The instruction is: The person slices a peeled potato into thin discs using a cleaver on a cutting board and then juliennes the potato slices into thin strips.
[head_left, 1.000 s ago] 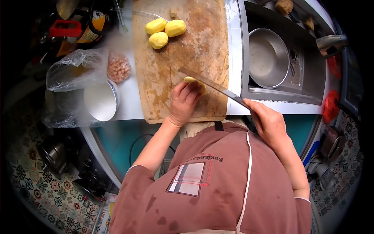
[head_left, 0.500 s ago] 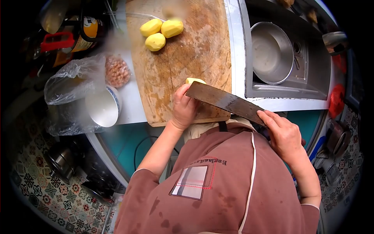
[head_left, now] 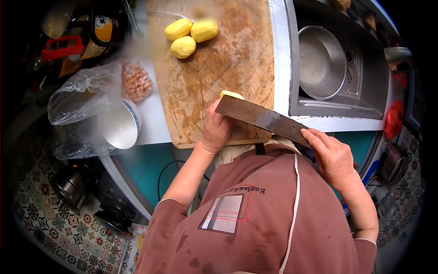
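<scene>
The knife (head_left: 262, 119) has rolled over: a second ago it was nearly edge-on, and now its broad face is turned up, covering most of the potato (head_left: 232, 95) near the front of the chopping board (head_left: 219, 68). Over the last half second the hands have hardly moved. For the work in hand, this means the edge and the contact with the potato are hidden, so whether the blade is into it cannot be told.

The left hand (head_left: 216, 132) has its fingers curled around the potato, gripping it, though the blade hides their tips. The right hand (head_left: 332, 153) has its fingers closed on the handle end of the knife.

The blade is a long rectangle of dull, dark steel with a paler, wet-looking patch midway. The potato shows only a smooth, pale yellow strip beyond it. Three peeled potatoes (head_left: 204, 31), rounded and lightly faceted, sit together at the far left of the board, whose wood is stained and blotchy. On the white tabletop (head_left: 157, 130) to the left are a smooth white bowl (head_left: 119, 125), a crinkled clear plastic bag (head_left: 82, 93) and a bundle of small pinkish lumps (head_left: 136, 81).
</scene>
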